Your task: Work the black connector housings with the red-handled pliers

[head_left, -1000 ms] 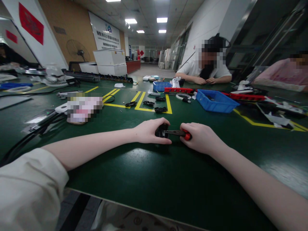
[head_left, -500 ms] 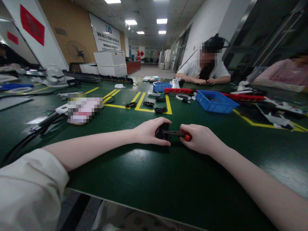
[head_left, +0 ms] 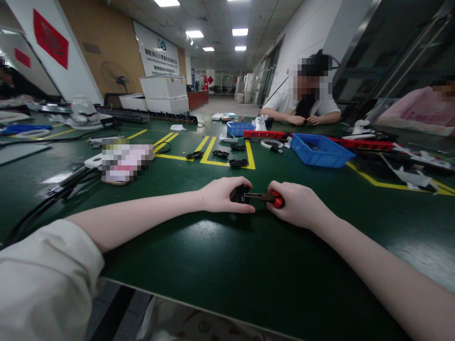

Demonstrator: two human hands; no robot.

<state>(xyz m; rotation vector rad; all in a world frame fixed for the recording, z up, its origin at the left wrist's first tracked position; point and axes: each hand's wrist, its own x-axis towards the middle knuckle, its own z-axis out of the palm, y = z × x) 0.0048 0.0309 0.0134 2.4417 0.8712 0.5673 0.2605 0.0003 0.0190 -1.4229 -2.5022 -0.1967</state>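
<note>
My left hand (head_left: 223, 195) is curled around a small black part (head_left: 240, 194), thumb on the near side and fingers on the far side. Red-handled pliers (head_left: 263, 196) are gripped in my right hand (head_left: 300, 204), their handles mostly covered by the fingers. The narrow dark jaws point left and reach the black part; whether they clamp it I cannot tell. Both hands are just above the green table (head_left: 220, 265). Beyond them lie several similar black parts (head_left: 238, 163), in and beside a yellow-taped outline.
A blue bin (head_left: 320, 150) holding dark pieces stands at the right, with a smaller blue bin (head_left: 240, 128) farther back. Red strips (head_left: 265, 135) lie between them. At the left are a pink phone-like object (head_left: 126, 166) and black cables (head_left: 53, 208). A co-worker (head_left: 302, 102) sits opposite.
The black part appears tilted a little differently between my left fingers. Both hands keep their holds, and the pliers stay against the part. The whole view has shifted slightly.
</note>
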